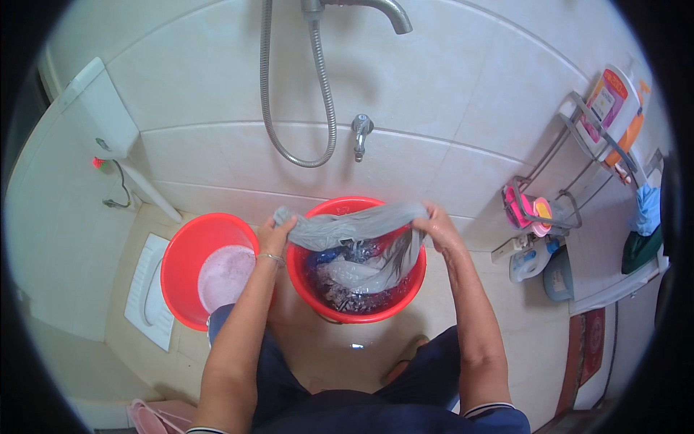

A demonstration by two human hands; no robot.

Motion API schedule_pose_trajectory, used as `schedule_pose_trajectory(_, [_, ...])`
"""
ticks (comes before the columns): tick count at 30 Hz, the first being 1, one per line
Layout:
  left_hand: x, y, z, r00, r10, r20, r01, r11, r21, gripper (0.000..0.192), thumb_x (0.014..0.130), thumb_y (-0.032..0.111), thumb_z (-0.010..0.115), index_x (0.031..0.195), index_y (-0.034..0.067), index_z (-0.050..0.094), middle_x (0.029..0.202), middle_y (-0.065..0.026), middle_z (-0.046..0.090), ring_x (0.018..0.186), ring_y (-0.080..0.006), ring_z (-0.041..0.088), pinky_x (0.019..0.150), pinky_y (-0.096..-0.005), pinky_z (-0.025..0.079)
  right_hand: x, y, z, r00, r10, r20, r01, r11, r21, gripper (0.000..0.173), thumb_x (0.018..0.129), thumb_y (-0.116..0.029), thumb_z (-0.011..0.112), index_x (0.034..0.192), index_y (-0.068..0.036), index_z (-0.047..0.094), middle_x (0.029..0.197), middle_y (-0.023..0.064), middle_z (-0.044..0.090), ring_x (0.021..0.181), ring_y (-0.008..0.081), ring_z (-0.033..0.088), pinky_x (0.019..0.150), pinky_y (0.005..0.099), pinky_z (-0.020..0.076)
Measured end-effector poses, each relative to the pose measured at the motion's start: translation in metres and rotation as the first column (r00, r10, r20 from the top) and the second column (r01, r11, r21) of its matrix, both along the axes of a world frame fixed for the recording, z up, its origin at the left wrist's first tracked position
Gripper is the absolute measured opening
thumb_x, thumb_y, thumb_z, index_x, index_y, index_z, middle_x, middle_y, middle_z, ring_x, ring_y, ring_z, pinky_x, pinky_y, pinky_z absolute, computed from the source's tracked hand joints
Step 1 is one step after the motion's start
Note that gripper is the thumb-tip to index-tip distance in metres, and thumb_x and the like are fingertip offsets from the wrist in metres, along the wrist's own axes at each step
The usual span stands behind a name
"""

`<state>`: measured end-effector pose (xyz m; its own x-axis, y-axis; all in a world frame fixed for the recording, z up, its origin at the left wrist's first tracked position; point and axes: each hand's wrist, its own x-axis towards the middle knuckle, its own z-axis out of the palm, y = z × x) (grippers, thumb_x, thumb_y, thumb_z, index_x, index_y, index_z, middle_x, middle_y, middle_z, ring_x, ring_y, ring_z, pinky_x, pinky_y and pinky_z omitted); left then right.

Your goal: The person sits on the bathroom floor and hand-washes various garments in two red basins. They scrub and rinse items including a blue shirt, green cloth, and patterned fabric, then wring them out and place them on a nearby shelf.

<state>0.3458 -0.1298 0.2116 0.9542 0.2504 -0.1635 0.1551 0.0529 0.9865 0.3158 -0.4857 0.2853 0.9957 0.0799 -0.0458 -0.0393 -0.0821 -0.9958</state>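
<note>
A wet grey cloth garment (pixel 352 225) is stretched across the top of a red plastic bucket (pixel 415 290). My left hand (pixel 272 237) grips its left end at the bucket's rim. At the other end, my right hand (pixel 438 228) pinches the fabric just beyond the right rim. Part of the garment hangs down from the right side into the water (pixel 355 306). Darker cloth, some of it blue (pixel 323 256), shows under the surface, partly hidden. On the left stands a second red bucket (pixel 181 266) holding foamy, pale water (pixel 227 274).
A squat toilet (pixel 147 293) is set in the floor at left. A small tap (pixel 360 138) and a looping metal shower hose (pixel 329 108) are on the tiled wall. Wire shelves (pixel 574 209) with bottles and brushes stand at right, above a detergent jug (pixel 531 263).
</note>
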Motion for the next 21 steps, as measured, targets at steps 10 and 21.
schedule_pose_trajectory(10, [-0.009,-0.035,-0.08,0.926,-0.372,-0.067,0.267,0.52,0.811,0.072,0.071,0.038,0.077,0.129,0.006,0.048,0.119,-0.0209,0.055,0.104,-0.034,0.057,0.083,-0.0441,0.05,0.013,0.052,-0.051,0.883,0.362,0.3,-0.045,0.701,-0.712,0.048,0.069,-0.011,0.066,0.116,-0.004,0.056,0.101,0.0227,0.063,0.094,0.0404,0.06,0.085,0.0454,0.0477])
schedule_pose_trajectory(21, [-0.051,-0.088,-0.108,0.636,-0.347,-0.689,0.701,-0.114,0.704,0.082,0.07,0.039,0.07,0.143,0.034,0.031,0.155,-0.0088,-0.001,0.136,-0.0498,0.009,0.11,-0.0596,0.018,-0.02,0.062,-0.212,0.836,0.448,-0.317,-0.476,0.306,-0.825,0.068,0.074,-0.016,0.059,0.138,-0.015,0.039,0.122,0.0205,0.057,0.11,0.0366,0.056,0.094,0.0436,0.0447])
